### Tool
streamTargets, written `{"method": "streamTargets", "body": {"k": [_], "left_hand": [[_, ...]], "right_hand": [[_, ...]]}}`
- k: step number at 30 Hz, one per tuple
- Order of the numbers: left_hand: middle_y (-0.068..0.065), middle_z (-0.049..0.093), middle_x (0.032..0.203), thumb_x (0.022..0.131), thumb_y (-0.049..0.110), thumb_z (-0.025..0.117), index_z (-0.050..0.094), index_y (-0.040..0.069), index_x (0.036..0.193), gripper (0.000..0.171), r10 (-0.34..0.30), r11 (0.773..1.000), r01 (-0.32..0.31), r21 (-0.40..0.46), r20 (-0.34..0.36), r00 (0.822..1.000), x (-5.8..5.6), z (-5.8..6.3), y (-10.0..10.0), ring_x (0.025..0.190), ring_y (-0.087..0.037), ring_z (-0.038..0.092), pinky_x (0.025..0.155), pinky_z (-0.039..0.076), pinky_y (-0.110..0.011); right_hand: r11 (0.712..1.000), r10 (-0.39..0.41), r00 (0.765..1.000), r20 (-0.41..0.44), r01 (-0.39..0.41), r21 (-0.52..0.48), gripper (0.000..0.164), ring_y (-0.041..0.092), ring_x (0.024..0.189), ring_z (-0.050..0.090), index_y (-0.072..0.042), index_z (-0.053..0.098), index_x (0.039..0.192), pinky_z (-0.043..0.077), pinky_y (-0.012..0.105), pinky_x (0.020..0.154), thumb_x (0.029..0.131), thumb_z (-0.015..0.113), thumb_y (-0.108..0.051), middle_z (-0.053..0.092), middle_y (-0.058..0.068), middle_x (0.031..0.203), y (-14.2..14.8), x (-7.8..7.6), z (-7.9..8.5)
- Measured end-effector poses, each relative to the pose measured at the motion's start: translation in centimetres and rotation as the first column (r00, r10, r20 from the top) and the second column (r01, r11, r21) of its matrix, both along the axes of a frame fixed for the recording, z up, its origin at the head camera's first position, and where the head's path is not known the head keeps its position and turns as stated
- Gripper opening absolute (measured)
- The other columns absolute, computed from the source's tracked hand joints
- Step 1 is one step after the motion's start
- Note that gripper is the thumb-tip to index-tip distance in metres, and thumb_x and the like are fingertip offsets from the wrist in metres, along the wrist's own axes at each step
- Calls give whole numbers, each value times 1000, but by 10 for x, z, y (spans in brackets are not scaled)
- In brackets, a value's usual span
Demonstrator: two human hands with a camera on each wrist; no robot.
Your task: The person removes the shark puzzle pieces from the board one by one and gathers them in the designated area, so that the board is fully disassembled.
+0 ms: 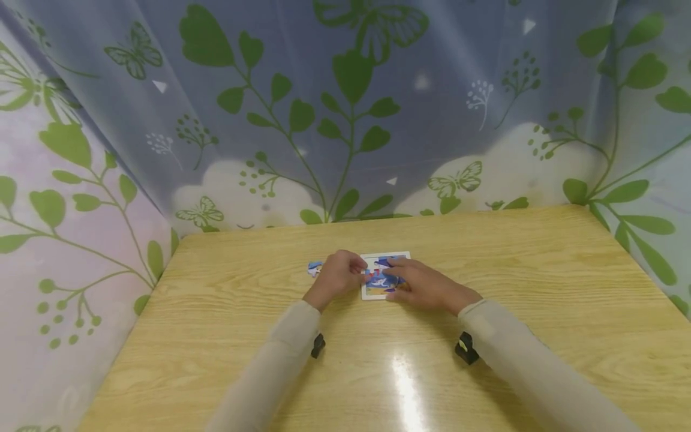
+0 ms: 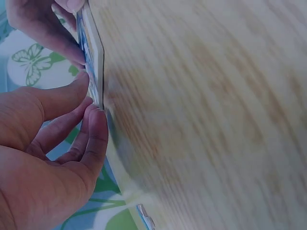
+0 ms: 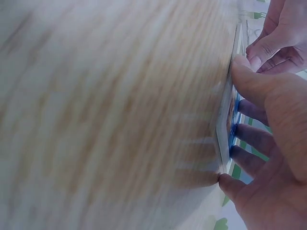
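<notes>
A small jigsaw puzzle [image 1: 382, 289] with a white border and a blue sea picture lies flat on the table. My left hand [image 1: 339, 275] is at its left edge. In the left wrist view, that hand's thumb and bent fingertips touch the puzzle's border with a gap between them. Over the right side of the puzzle lies my right hand [image 1: 426, 287], fingers spread on the picture and little finger at the border in the right wrist view. Its thumb is close to the left thumb. Part of the picture is hidden under the hands.
A loose puzzle piece [image 1: 314, 268], blue and white, lies on the wooden table [image 1: 243, 288] left of my left hand. A curtain [image 1: 291, 150] with leaves and butterflies hangs along the table's far edge and sides.
</notes>
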State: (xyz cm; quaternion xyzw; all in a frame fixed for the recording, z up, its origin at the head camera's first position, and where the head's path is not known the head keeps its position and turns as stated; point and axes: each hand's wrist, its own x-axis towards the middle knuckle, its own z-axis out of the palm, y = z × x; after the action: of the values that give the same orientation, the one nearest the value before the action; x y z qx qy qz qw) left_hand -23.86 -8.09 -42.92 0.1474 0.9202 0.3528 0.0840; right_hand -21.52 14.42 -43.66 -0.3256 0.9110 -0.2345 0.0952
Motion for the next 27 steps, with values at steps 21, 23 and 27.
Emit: {"method": "streamTargets", "body": {"k": [21,23,27], "left_hand": [[-10,68,97,88,8,80,73,-1,102,18,14,1000,-13,-23,48,999,-1,3,4,91,-21,61,86,53,-36],[-10,68,97,87,8,80,73,-1,102,19,15,1000,-14,-17,41,999,-1,2,4,91,-21,61,86,53,-36],[-11,69,96,85,6,82,74,-1,100,19,6,1000,-6,-9,9,1000,-2,0,4,90,-22,64,85,55,-36]], "right_hand": [[1000,-29,999,-26,29,-5,60,47,142,35,4,49,145,30,59,115,99,67,-30,36,28,156,-1,5,-3],[999,-32,999,-24,32,-4,60,47,142,35,4,49,146,30,59,115,99,67,-31,36,27,156,-1,5,-3],[999,-34,999,-26,34,-2,60,47,142,35,4,49,145,30,58,115,99,67,-31,37,27,156,-1,5,-3]]}}
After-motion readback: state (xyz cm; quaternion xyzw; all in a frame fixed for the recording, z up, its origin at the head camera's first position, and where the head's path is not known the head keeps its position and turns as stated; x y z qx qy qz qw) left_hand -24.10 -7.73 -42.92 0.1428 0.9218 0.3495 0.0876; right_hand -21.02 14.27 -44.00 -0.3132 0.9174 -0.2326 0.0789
